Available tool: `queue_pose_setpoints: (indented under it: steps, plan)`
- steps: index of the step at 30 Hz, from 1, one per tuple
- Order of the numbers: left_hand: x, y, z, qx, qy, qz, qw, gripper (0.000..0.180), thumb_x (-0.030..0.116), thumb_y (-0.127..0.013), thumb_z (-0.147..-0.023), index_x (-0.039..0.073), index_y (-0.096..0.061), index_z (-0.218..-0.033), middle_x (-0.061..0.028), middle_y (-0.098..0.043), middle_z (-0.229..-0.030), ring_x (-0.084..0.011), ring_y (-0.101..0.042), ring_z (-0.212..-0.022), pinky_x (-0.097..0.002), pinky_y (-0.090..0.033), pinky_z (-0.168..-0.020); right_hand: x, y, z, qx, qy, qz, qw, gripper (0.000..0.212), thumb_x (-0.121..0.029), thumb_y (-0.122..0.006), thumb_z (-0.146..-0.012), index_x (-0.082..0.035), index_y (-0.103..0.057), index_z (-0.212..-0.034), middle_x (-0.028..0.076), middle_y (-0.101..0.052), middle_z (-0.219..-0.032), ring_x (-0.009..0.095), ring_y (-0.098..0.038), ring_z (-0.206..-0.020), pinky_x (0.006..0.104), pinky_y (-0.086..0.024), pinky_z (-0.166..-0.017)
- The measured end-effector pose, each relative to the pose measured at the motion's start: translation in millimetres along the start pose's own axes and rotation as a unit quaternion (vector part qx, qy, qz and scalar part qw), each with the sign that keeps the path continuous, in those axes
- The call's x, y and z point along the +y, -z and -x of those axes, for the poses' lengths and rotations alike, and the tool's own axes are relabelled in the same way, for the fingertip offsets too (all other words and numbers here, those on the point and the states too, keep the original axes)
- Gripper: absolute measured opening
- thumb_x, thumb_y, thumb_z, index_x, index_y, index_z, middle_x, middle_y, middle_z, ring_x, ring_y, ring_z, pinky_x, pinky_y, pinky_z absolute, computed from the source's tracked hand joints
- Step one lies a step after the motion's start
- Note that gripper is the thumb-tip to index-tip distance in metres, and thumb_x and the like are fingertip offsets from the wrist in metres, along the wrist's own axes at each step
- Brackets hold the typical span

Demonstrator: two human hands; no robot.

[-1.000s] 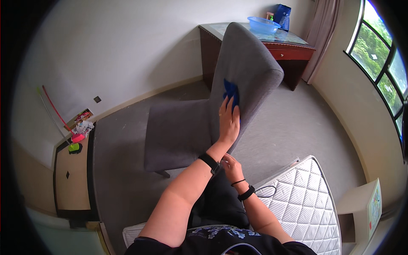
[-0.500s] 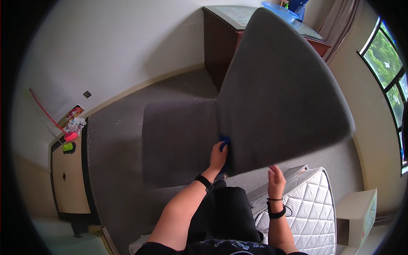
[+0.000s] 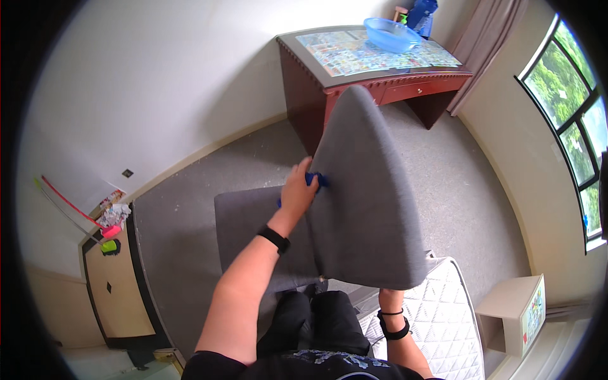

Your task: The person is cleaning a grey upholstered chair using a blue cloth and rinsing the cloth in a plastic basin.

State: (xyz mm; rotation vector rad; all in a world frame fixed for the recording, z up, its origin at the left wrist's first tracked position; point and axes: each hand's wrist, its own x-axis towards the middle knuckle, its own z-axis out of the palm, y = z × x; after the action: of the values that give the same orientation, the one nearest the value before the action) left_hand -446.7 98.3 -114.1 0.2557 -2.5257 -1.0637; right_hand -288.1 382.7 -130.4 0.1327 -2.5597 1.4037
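Note:
A grey upholstered chair stands in front of me, its square seat (image 3: 253, 218) low on the left and its backrest (image 3: 370, 209) rising on the right. My left hand (image 3: 296, 193) grips a blue cloth (image 3: 315, 181) and presses it on the backrest's face, above the crease where seat and back meet. At the backrest's near lower edge is my right hand (image 3: 391, 297). Its fingers go out of sight behind the fabric, so whether they grip it is hidden.
White quilted mattress (image 3: 437, 316) lies at near right, with a small pale cabinet (image 3: 510, 313) beyond it. A red-brown desk (image 3: 304, 95) at the back carries a blue basin (image 3: 392, 36). On the left, a beige panel (image 3: 120, 291) bears a green brush (image 3: 110, 247) and a pink one (image 3: 111, 232).
The backrest shows smaller and more edge-on, uncovering the desk. My left hand has moved with the cloth from the crease up the backrest. My right hand has gone behind its lower edge.

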Motion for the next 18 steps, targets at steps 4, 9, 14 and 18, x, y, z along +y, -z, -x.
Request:
queue_pose_setpoints:
  steps: [4, 9, 14, 18]
  plan:
    - [79, 46, -68, -0.003, -0.219, -0.205, 0.954, 0.086, 0.004, -0.067, -0.067, 0.021, -0.025, -0.140, -0.0152, -0.034, -0.138, -0.0343, -0.056, -0.099, -0.0424, -0.050, -0.076, -29, 24, -5, -0.066, -0.042, -0.016, 0.997, 0.030, 0.002, -0.054, -0.074, 0.002, -0.058, -0.104, 0.026, -0.059, -0.101, 0.043, -0.055, -0.098, 0.0428, -0.046, -0.079]
    - [142, 57, -136, -0.123, -0.307, -0.378, 0.864, 0.088, -0.001, -0.064, -0.066, 0.029, -0.027, -0.140, -0.0114, -0.022, -0.147, -0.0287, -0.059, -0.093, -0.0392, -0.051, -0.073, -36, 24, -2, -0.099, -0.053, -0.083, 0.990, 0.047, -0.005, -0.066, -0.070, 0.002, -0.052, -0.114, 0.023, -0.057, -0.110, 0.039, -0.053, -0.106, 0.0397, -0.044, -0.087]
    - [144, 49, -158, -0.248, -0.292, -0.378, 0.843, 0.073, -0.002, -0.058, -0.068, 0.028, -0.040, -0.132, -0.0019, -0.027, -0.147, -0.0262, -0.059, -0.099, -0.0359, -0.050, -0.083, -48, 16, -2, -0.105, -0.084, -0.168, 0.977, 0.063, -0.013, -0.075, -0.065, 0.001, -0.048, -0.119, 0.018, -0.057, -0.115, 0.032, -0.052, -0.111, 0.0367, -0.041, -0.092]
    - [144, 45, -154, -0.231, -0.292, -0.347, 0.861, 0.072, -0.008, -0.054, -0.066, 0.026, -0.044, -0.128, -0.0017, -0.030, -0.145, -0.0286, -0.059, -0.092, -0.0382, -0.050, -0.080, -54, 11, -2, -0.069, -0.088, -0.169, 0.979, 0.064, -0.014, -0.076, -0.064, 0.002, -0.048, -0.119, 0.018, -0.057, -0.114, 0.032, -0.053, -0.110, 0.0369, -0.041, -0.092]
